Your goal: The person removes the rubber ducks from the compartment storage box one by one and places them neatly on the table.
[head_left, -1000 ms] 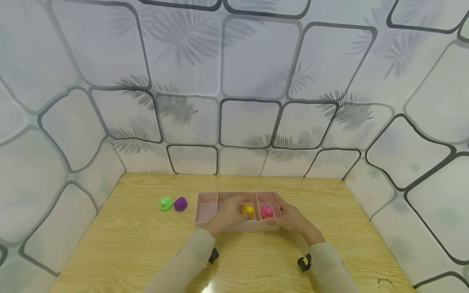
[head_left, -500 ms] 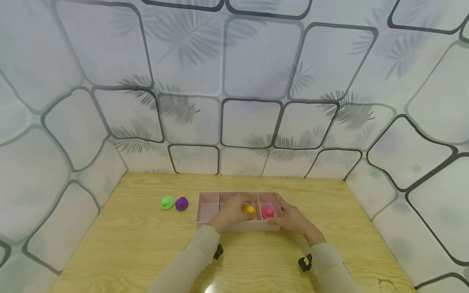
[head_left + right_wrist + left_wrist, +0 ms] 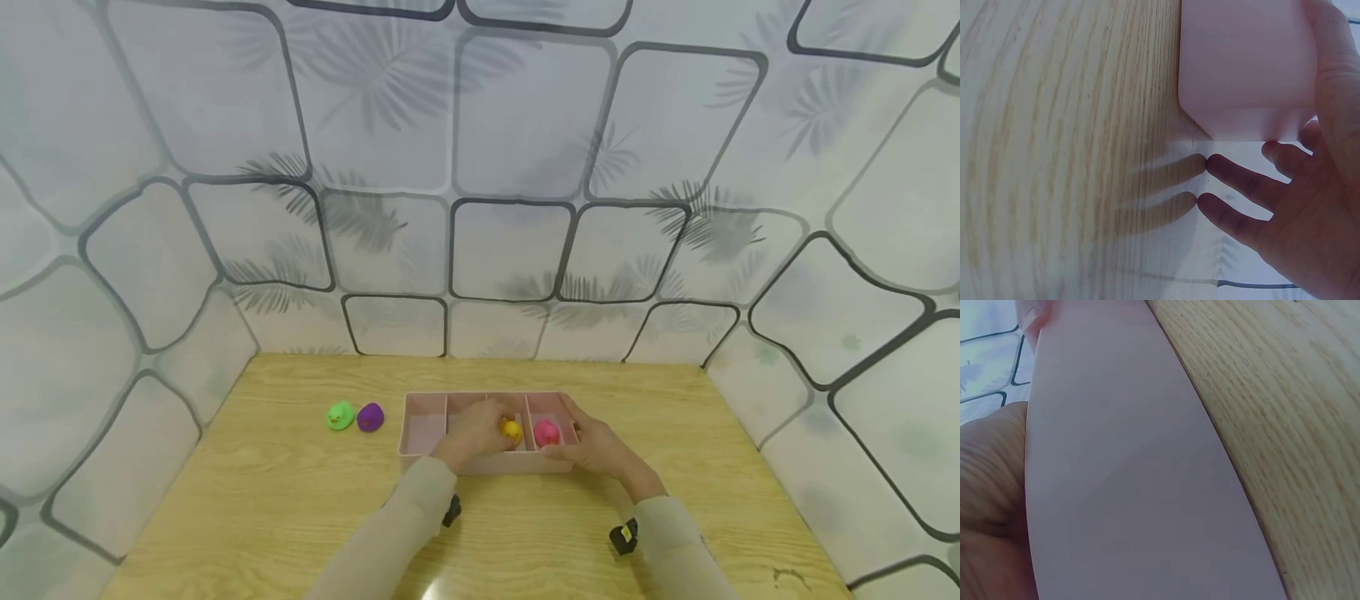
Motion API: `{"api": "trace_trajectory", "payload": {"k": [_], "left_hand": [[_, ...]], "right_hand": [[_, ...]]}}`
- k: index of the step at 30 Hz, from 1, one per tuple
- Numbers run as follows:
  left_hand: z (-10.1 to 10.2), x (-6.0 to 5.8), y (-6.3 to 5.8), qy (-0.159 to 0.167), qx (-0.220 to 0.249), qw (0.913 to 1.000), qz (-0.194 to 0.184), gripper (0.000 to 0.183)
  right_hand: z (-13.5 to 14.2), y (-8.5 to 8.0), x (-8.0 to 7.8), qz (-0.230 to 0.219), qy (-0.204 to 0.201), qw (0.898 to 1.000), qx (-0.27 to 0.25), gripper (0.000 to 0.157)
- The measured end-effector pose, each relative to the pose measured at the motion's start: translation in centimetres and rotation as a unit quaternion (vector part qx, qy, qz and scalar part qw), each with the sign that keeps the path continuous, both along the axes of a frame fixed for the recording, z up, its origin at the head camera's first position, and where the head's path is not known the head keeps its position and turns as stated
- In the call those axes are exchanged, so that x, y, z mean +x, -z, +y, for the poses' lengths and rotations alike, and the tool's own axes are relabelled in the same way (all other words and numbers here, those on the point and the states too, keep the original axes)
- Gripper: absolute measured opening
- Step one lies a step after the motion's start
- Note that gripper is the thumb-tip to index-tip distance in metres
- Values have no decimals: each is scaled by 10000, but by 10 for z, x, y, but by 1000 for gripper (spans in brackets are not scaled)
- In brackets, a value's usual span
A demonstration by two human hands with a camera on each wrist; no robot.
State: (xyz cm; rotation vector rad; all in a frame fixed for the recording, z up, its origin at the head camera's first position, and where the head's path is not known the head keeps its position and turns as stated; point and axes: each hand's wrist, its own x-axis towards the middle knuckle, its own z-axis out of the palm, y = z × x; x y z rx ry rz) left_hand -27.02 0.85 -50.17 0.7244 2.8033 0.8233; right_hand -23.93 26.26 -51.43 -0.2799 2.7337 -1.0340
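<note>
- Both hands are at the pink tray [image 3: 424, 433], mid-table: the left hand [image 3: 472, 432] reaches over the near wall into a middle compartment, fingers curled about the yellow duck [image 3: 512, 430], while the right hand [image 3: 596, 447] holds the tray's right end, thumb side on the wall, fingers relaxed.
- Wooden table [image 3: 247, 508] carries everything; the patterned walls stand around it.
- Judged by its thin walls, the tray is light, stiff and smooth, likely to slide unless steadied at its ends.
- Small and probably soft, the yellow duck wants a fingertip pinch at its body; the pink duck [image 3: 546, 432] sits one compartment to the right.
- Green duck [image 3: 340, 414] and purple duck [image 3: 371, 417] touch, left of the tray.
- Only the head view shows ducks; wrist views show just the tray's outer wall, and the right one spread fingers [image 3: 1242, 185] touching the table.
</note>
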Motion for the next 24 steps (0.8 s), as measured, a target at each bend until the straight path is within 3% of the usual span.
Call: {"api": "trace_trajectory", "payload": {"k": [6, 15, 24], "left_hand": [[1, -1, 2, -72, -159, 9998, 72, 31], [0, 1, 3, -55, 20, 10000, 28, 23], [0, 7, -6, -49, 307, 9994, -135, 41]], "right_hand": [[0, -1, 1, 50, -57, 10000, -14, 116], [-2, -1, 1, 37, -18, 10000, -17, 117], [-1, 1, 1, 83, 3, 10000, 31, 117]]}}
